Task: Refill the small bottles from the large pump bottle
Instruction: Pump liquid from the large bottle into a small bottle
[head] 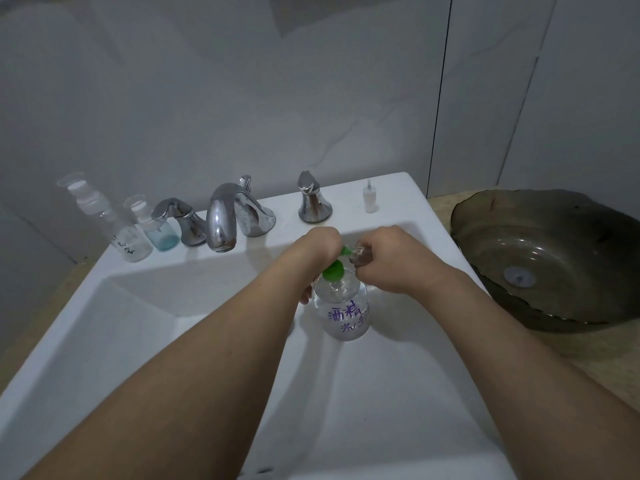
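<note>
The large clear pump bottle (pixel 344 313), with purple writing and a green pump head (pixel 334 270), stands inside the white sink (pixel 173 306). My left hand (pixel 317 249) is closed over the top of the green pump. My right hand (pixel 388 258) holds a small clear bottle (pixel 362 254) at the pump's nozzle. Two other small bottles stand on the sink's back ledge at the left: a tall clear one (pixel 117 226) with black writing and a short one (pixel 157 226) with bluish liquid. A small white pump cap (pixel 370 197) stands on the ledge at the right.
A chrome tap (pixel 225 216) with two handles (pixel 180 216) (pixel 311 202) lines the back ledge. A dark glass basin (pixel 554 258) sits on the counter to the right. Grey wall tiles rise behind.
</note>
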Demonstrator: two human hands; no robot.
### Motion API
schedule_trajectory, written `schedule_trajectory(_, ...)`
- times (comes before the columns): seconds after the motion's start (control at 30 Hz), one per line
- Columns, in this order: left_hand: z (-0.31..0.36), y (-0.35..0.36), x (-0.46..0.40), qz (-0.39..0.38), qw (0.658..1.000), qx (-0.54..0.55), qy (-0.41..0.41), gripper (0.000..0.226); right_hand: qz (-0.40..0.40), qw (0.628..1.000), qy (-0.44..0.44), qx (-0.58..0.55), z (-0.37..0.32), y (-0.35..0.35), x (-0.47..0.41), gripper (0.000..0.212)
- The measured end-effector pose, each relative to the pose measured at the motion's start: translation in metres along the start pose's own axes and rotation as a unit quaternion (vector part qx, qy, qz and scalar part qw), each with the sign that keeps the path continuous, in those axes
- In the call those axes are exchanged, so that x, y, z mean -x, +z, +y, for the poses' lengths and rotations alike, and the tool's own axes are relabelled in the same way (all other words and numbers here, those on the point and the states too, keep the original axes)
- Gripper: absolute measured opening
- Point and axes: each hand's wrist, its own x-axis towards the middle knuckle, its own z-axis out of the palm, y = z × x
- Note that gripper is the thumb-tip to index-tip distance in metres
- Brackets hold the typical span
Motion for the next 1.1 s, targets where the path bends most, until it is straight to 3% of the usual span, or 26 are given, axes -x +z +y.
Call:
schedule_trajectory(0.4, -0.005, 0.006, -0.017, 0.029, 0.995, -0.056, 0.083, 0.035, -0.019, 1.000, 0.012, -0.001, 0.000, 0.001, 0.001, 0.030)
schedule_trajectory(0.5, -0.006, 0.007, -0.015, 0.029, 0.990, -0.095, 0.099, 0.025, -0.015, 1.000, 0.012, 0.004, 0.000, 0.001, 0.001, 0.031)
schedule_trajectory(0.7, -0.007, 0.003, -0.013, -0.001, 0.999, -0.028, 0.030, 0.027, -0.006, 1.000, -0.004, 0.009, -0.002, 0.000, 0.002, 0.030)
schedule_trajectory(0.87, -0.002, -0.011, -0.013, -0.085, 0.996, 0.003, -0.039, 0.053, 0.043, 0.999, -0.024, 0.015, -0.003, -0.003, 0.000, 0.027)
schedule_trajectory(1.1, -0.003, -0.012, -0.014, -0.084, 0.995, -0.014, -0.059, 0.057, 0.041, 0.999, -0.031, 0.007, -0.004, -0.002, 0.001, 0.026)
